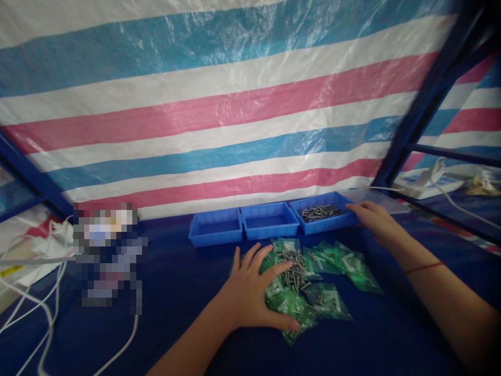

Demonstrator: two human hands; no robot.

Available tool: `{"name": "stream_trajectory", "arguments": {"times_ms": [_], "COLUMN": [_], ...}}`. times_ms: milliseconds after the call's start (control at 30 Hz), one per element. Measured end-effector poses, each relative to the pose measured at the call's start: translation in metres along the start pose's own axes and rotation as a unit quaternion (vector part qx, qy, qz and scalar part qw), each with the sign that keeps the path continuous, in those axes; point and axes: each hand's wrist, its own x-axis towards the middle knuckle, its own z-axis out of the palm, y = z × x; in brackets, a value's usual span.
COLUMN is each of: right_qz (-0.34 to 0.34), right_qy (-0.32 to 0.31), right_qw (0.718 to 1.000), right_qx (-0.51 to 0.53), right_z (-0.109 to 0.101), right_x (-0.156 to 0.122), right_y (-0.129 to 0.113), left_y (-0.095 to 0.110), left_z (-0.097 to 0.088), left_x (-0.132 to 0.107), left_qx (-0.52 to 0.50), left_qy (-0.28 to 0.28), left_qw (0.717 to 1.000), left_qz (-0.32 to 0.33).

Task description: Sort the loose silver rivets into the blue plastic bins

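Note:
My left hand point(250, 292) lies flat with fingers spread on a heap of green plastic bags point(324, 282) on the blue table cover. Loose small metal pins point(295, 266) rest on top of the bags, just right of its fingers. My right hand point(373, 219) reaches to the right end of the rightmost blue tray point(344, 219), its fingers curled at the tray's rim. That tray holds several metal pins point(319, 212). Two more blue trays, one in the middle point(270, 221) and one on the left point(215, 226), look bare inside.
A striped blue, pink and white tarp point(219, 115) hangs right behind the trays. White cables point(43, 308) and a blurred-out item point(105, 250) lie at the left. A dark blue frame post point(426, 104) rises at the right, with a white cable point(450, 196) and clutter beyond it.

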Motion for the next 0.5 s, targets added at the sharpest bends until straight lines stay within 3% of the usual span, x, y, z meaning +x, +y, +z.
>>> {"name": "stream_trajectory", "arguments": {"times_ms": [133, 267, 433, 500], "right_qz": [0.058, 0.077, 0.035, -0.005], "right_qy": [0.016, 0.071, 0.188, 0.187], "right_qw": [0.998, 0.994, 0.979, 0.979], "right_qx": [0.023, -0.015, -0.075, -0.082], "right_z": [-0.01, -0.043, -0.083, -0.088], "right_x": [-0.006, -0.014, -0.036, -0.047], "right_y": [-0.017, -0.043, -0.095, -0.119], "left_y": [-0.004, -0.008, -0.01, -0.011], "left_z": [0.003, 0.008, 0.012, 0.013], "left_x": [0.0, 0.001, 0.002, 0.002], "left_qx": [0.005, 0.004, 0.0, -0.001], "left_qy": [0.004, 0.023, 0.035, 0.04], "left_qw": [1.0, 1.0, 0.999, 0.999], "left_qz": [-0.007, -0.005, 0.0, -0.006]}}
